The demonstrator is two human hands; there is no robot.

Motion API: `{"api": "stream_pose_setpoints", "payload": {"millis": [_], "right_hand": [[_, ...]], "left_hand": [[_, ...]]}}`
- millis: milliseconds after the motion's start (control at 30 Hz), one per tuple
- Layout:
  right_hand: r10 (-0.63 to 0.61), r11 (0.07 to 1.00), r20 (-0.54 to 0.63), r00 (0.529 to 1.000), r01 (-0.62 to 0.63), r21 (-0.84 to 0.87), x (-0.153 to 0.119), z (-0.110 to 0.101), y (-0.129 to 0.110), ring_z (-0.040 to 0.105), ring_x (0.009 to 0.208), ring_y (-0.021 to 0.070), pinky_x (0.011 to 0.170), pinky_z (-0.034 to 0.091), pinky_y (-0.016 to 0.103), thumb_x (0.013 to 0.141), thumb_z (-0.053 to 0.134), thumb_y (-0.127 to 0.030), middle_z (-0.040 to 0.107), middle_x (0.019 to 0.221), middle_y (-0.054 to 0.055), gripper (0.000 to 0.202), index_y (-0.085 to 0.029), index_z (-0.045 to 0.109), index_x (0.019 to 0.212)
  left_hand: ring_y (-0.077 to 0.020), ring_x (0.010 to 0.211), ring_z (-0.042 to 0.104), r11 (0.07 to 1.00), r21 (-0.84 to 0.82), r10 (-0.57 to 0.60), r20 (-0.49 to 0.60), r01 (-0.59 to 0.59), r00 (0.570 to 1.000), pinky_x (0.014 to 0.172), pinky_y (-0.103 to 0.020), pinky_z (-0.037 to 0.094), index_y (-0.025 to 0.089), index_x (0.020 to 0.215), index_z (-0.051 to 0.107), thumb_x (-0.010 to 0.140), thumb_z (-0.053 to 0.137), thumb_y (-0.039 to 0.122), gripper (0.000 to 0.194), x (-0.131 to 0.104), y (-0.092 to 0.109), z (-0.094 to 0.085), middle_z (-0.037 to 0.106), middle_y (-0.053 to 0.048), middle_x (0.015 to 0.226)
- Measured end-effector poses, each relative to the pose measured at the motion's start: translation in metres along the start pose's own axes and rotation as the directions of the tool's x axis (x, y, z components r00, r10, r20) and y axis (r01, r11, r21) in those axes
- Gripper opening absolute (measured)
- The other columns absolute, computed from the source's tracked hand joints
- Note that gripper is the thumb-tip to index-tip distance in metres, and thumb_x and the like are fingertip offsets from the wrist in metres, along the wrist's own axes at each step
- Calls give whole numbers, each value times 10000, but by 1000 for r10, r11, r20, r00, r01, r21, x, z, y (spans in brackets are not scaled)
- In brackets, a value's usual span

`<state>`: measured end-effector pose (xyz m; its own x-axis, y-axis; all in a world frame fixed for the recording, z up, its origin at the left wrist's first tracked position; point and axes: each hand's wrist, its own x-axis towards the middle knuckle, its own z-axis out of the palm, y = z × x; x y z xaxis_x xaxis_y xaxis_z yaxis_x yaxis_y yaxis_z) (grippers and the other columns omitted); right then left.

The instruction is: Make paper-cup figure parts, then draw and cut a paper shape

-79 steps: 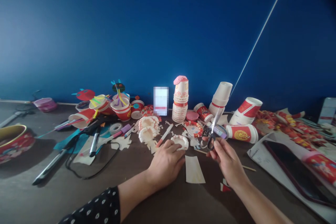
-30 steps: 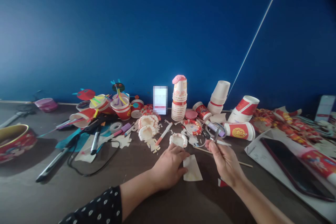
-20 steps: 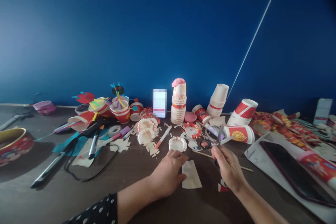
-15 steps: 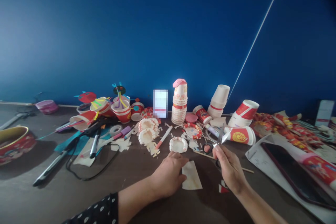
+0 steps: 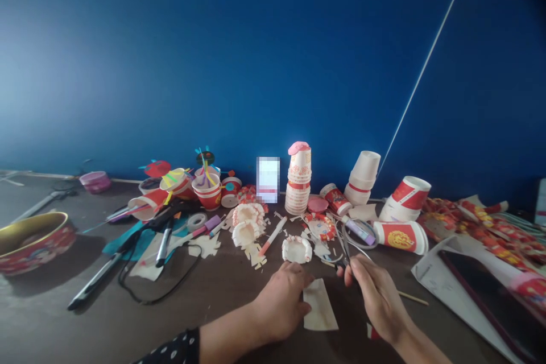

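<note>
Head view: left hand [image 5: 279, 301] lies flat, grip open, pinning paper piece [image 5: 319, 313] at lower centre of table [image 5: 63, 324]; right hand [image 5: 377, 296] closed around scissors [image 5: 346, 250] just above it; keep paper pressed, blades clear of fingertips

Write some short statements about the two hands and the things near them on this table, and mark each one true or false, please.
1. The right hand holds scissors. True.
2. The left hand rests on the table at the edge of a pale paper piece. True.
3. The paper piece lies to the left of the left hand. False: it lies to its right, between the two hands.
4. The tall stack of cups lies on its side. False: it stands upright near the blue wall.
5. The wall behind the table is red. False: it is blue.
</note>
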<state>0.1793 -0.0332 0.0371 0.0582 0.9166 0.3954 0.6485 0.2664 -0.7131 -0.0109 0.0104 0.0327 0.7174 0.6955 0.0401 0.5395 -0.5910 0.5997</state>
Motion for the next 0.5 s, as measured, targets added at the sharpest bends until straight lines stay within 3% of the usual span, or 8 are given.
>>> {"api": "stream_pose_setpoints", "payload": {"millis": [200,367,500], "right_hand": [[21,977,120,992,5,-214,0,1,3,550,576,188,542,393,278,862,299,-373,578,569,25,398,-220,435,521],[15,982,116,993,7,-187,-1,0,-1,571,597,185,571,397,273,880,195,-307,600,588,12,412,-225,429,550],[-10,939,132,991,54,-340,-1,4,-3,554,600,190,569,393,278,823,351,-267,574,599,10,237,-225,447,611]], "left_hand": [[-218,960,474,998,-50,-33,-34,31,999,858,-331,394,205,1000,565,616,585,136,391,-2,-1,1,514,-67,1022],[-211,965,478,999,-41,-11,-2,11,1000,865,-329,390,226,1009,551,647,568,141,372,-2,-2,0,509,-53,1031],[-208,945,484,1000,-25,7,7,-7,1000,847,-322,398,219,999,548,664,561,149,342,-2,-1,-2,511,-54,1007]]}}
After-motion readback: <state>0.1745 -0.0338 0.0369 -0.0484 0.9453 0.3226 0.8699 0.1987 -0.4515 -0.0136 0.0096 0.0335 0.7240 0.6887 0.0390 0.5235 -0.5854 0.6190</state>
